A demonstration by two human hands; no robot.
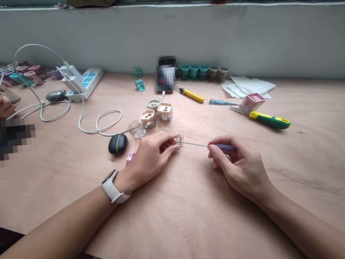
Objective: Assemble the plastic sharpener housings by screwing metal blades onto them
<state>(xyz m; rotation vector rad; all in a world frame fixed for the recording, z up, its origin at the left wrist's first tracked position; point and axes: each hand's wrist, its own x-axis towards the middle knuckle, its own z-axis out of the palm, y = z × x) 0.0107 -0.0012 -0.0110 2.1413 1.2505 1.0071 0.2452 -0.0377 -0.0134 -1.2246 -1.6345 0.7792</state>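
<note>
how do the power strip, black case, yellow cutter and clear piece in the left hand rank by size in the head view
1. Power strip
2. Black case and yellow cutter: unsure; the cutter looks longer, the case bulkier
3. Clear piece, partly hidden by the left hand

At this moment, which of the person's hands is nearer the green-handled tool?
Right. The right hand is just this side of the green-handled tool, slightly left of it; the left hand is much farther left.

No wording is legible — the white charger's [75, 74] lettering is too small.
</note>
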